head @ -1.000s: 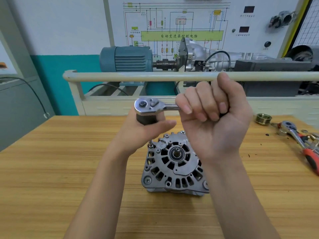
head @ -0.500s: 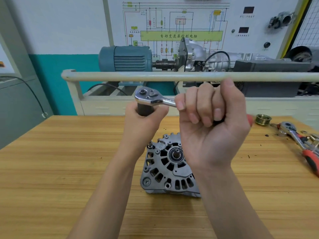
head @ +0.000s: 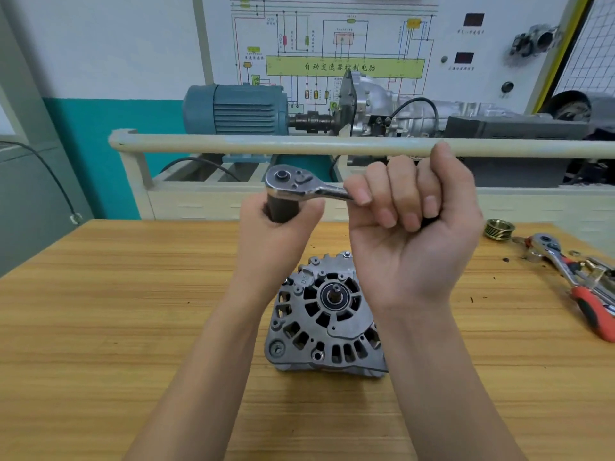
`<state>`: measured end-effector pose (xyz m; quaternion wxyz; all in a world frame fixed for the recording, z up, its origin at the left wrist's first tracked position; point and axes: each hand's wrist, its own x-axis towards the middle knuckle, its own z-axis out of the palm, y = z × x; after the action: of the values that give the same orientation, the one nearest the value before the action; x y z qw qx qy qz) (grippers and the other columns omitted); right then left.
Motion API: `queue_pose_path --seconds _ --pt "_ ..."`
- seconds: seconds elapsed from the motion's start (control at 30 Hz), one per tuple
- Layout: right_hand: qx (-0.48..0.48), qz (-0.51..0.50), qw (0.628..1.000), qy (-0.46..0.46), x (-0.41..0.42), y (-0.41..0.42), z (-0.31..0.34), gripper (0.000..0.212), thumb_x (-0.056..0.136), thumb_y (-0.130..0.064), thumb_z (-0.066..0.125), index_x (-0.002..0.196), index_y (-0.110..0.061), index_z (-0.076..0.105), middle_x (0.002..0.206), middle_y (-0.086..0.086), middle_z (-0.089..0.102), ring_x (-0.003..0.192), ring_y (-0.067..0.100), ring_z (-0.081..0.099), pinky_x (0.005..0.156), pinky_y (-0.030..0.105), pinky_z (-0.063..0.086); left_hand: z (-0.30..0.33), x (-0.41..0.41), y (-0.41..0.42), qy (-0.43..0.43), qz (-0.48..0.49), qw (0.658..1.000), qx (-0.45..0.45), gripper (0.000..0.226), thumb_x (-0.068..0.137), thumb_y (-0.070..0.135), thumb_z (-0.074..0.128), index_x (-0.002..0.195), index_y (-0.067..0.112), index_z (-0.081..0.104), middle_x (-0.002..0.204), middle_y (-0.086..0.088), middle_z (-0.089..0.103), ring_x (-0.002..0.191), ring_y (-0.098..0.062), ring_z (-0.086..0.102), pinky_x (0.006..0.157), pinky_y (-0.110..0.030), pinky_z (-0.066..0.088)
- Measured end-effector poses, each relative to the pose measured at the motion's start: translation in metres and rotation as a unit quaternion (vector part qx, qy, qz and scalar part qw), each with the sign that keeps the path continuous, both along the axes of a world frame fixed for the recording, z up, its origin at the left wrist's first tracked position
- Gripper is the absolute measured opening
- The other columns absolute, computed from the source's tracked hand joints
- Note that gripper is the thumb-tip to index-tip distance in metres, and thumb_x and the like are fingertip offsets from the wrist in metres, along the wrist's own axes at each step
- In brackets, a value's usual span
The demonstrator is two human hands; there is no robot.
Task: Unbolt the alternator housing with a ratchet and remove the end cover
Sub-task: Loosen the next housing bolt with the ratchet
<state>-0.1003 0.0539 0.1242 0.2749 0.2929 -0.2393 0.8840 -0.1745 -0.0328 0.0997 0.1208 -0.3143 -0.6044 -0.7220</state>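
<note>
You have swung the ratchet (head: 301, 186) handle up and back a little; your right hand (head: 407, 227) grips it, your left hand (head: 278, 232) wraps the dark socket (head: 279, 211), both raised above the alternator (head: 324, 316), so no bolt is engaged yet. A second ratchet (head: 572, 277) and brass pulley (head: 498, 229) lie right of your right hand.

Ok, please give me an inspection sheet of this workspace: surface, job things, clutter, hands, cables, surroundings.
Surface: wooden bench, small dark specks near its right end.
Job's things: alternator on the bench; ratchet with dark socket held above it.
Clutter: brass pulley; second ratchet, red handle, far right.
Hands: left hand grips the socket; right hand grips the ratchet handle.
Cables: black cable at left.
Surroundings: blue motor, wiring-diagram board.
</note>
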Motion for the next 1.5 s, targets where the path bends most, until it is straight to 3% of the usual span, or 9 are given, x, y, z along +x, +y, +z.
queue_pose_path --seconds 0.13,0.3,0.4,0.53,0.67,0.77,1.03,1.33,1.5 --pt "0.023 -0.014 1.0 0.01 0.003 -0.005 0.0 0.053 0.095 -0.017 0.034 0.043 -0.017 0.038 0.04 -0.004 0.028 0.042 0.011 0.029 0.052 0.025 0.04 -0.001 0.001 0.0 -0.01 0.0 1.0 0.02 0.037 0.069 0.012 0.06 0.05 0.006 0.029 0.048 -0.005 0.029 0.047 -0.017 0.024 0.049 -0.032 0.02" --pt "0.017 0.119 0.992 -0.036 0.001 0.015 0.009 0.05 0.09 -0.017 0.041 0.041 -0.015 0.036 0.039 -0.004 0.023 0.043 0.011 0.019 0.049 0.023 0.033 -0.001 -0.01 -0.019 0.071 -0.139 0.978 -0.135 0.031 0.067 0.03 0.069 0.048 0.023 0.046 0.042 0.01 0.039 0.041 -0.01 0.034 0.049 -0.025 0.031" --pt "0.021 0.146 0.988 -0.044 0.0 0.016 0.011 0.049 0.089 -0.017 0.041 0.04 -0.014 0.035 0.04 -0.004 0.019 0.042 0.011 0.019 0.048 0.023 0.032 0.0 -0.01 -0.021 0.058 -0.197 0.969 -0.139 0.033 0.067 0.029 0.069 0.046 0.026 0.044 0.042 0.012 0.037 0.04 -0.009 0.032 0.049 -0.024 0.028" --pt "0.005 0.066 0.997 -0.033 0.003 0.007 0.007 0.05 0.091 -0.017 0.042 0.042 -0.016 0.036 0.038 -0.004 0.028 0.041 0.01 0.025 0.049 0.024 0.036 0.001 -0.006 -0.015 0.025 -0.115 0.989 -0.093 0.035 0.066 0.025 0.07 0.043 0.023 0.043 0.042 0.014 0.035 0.041 -0.01 0.031 0.049 -0.023 0.029" --pt "-0.012 -0.043 0.999 0.004 0.009 -0.015 -0.004 0.05 0.094 -0.015 0.036 0.044 -0.016 0.037 0.041 -0.004 0.03 0.042 0.012 0.03 0.053 0.027 0.041 0.002 0.002 -0.001 -0.017 0.001 1.0 -0.002 0.026 0.07 0.01 0.06 0.054 0.008 0.04 0.049 -0.002 0.033 0.048 -0.017 0.029 0.049 -0.028 0.026" --pt "0.017 -0.03 0.999 0.006 0.01 -0.013 -0.003 0.05 0.094 -0.015 0.036 0.044 -0.016 0.037 0.041 -0.003 0.029 0.043 0.013 0.03 0.054 0.027 0.04 0.002 0.0 -0.007 -0.001 -0.037 0.999 -0.016 0.028 0.069 0.008 0.063 0.055 0.012 0.039 0.046 0.007 0.036 0.044 -0.011 0.029 0.046 -0.023 0.025" --pt "0.045 0.16 0.985 -0.056 0.004 0.015 0.01 0.048 0.09 -0.018 0.038 0.043 -0.02 0.031 0.041 -0.004 0.018 0.042 0.011 0.018 0.048 0.023 0.033 0.002 -0.001 -0.027 0.08 -0.196 0.964 -0.159 0.03 0.068 0.027 0.071 0.048 0.028 0.049 0.047 0.015 0.039 0.043 -0.005 0.035 0.047 -0.017 0.032" --pt "-0.018 -0.03 0.999 -0.012 0.012 -0.011 -0.003 0.053 0.096 -0.015 0.035 0.043 -0.017 0.036 0.04 -0.004 0.028 0.041 0.012 0.028 0.051 0.026 0.04 0.004 0.008 -0.002 0.0 -0.011 1.0 0.011 0.031 0.069 0.007 0.06 0.05 0.021 0.041 0.045 0.009 0.034 0.046 -0.012 0.028 0.048 -0.027 0.024" --pt "0.045 0.047 0.998 -0.02 0.008 -0.002 0.004 0.051 0.093 -0.015 0.039 0.042 -0.015 0.037 0.039 -0.003 0.027 0.041 0.011 0.027 0.05 0.026 0.038 0.006 -0.005 -0.029 0.074 -0.149 0.977 -0.133 0.031 0.068 0.021 0.071 0.048 0.023 0.047 0.042 0.011 0.041 0.04 -0.009 0.035 0.047 -0.021 0.032"
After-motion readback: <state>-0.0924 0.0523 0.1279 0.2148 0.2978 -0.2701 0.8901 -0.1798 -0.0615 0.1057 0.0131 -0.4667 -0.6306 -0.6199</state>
